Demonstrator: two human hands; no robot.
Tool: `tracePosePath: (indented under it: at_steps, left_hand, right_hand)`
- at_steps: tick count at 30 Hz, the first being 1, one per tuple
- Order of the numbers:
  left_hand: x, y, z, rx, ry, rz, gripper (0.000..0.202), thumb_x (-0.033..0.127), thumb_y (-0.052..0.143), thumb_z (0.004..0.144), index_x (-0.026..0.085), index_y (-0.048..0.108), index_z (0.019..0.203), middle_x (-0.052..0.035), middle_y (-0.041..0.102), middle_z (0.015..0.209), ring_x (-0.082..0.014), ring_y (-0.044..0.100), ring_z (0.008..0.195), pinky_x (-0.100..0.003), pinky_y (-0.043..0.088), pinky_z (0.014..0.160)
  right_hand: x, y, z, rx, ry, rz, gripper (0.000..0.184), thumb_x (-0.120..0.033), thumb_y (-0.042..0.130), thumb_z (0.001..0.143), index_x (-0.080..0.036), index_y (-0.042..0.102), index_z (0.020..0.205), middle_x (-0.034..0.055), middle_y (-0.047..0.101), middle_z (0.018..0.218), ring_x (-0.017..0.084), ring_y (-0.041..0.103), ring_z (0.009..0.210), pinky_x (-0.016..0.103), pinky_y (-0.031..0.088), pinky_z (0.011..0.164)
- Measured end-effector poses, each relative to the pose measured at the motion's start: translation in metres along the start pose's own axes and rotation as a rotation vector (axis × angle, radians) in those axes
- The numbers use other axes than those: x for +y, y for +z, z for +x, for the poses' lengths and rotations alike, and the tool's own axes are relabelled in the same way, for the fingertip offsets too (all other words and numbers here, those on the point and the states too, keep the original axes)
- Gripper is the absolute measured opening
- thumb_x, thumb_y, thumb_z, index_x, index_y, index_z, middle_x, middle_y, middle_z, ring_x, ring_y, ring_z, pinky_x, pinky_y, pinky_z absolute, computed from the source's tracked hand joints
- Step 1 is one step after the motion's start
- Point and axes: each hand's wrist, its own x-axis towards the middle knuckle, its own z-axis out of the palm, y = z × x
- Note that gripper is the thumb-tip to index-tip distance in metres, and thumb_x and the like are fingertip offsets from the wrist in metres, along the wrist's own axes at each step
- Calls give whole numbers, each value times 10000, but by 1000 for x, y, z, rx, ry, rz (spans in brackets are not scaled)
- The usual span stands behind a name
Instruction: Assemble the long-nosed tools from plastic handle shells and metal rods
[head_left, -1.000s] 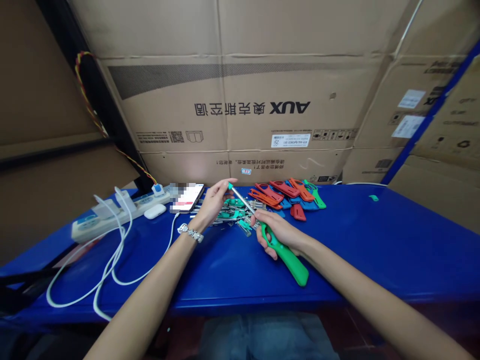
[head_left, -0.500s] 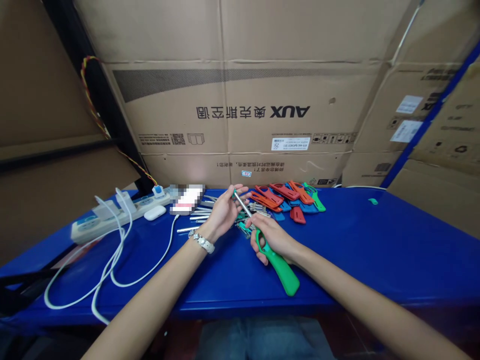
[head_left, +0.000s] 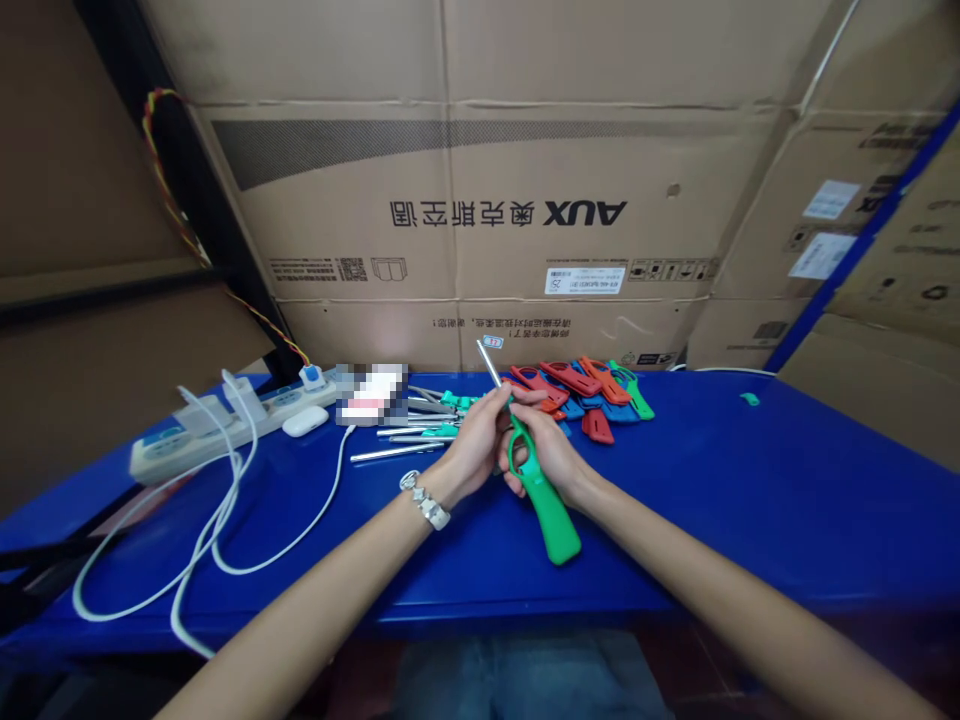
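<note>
My right hand (head_left: 553, 450) is closed around the upper part of a long-necked lighter with a green handle (head_left: 553, 525), which points down toward me. Its shiny metal tube (head_left: 489, 362) sticks up and away, above my fingers. Where tube and handle meet, my left hand (head_left: 480, 440) is closed too, its fingers pressed in beside my right hand's. Part of the trigger ring shows, but my fingers hide the join. Just behind my left hand lie several metal tubes (head_left: 397, 457) with small teal parts.
A pile of red, orange, blue and green lighter casings (head_left: 598, 425) lies beyond my right hand. On the left are a power strip (head_left: 277, 412), a white case (head_left: 305, 421), a blurred-out phone (head_left: 373, 393) and white cables (head_left: 244, 500). Cardboard (head_left: 487, 150) stands behind the blue table (head_left: 720, 500).
My left hand has slid from the tube's tip down to its base, leaving the tip bare. The lighter has turned a little more upright, its handle end shifting left.
</note>
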Motion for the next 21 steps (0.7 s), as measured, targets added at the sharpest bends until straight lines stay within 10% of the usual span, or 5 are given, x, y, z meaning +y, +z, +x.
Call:
tracePosePath:
  at_steps: [13, 21]
  left_hand:
    - [-13, -18, 3, -82, 99, 246, 495, 598, 687, 794, 125, 708, 942, 5, 587, 559, -102, 530, 412, -191, 402, 380]
    - [-5, -17, 3, 107, 273, 193, 416, 562, 737, 763, 160, 634, 795, 15, 601, 680, -82, 566, 563, -160, 477, 511]
  right_hand:
    - [6, -7, 1, -78, -12, 208, 736, -786, 173, 892, -173, 527, 1093, -39, 532, 490, 159, 503, 264, 233, 375, 251]
    - [9, -1, 0, -72, 50, 149, 677, -727, 122, 932, -195, 491, 1130, -44, 544, 511, 145, 494, 262, 217, 370, 270]
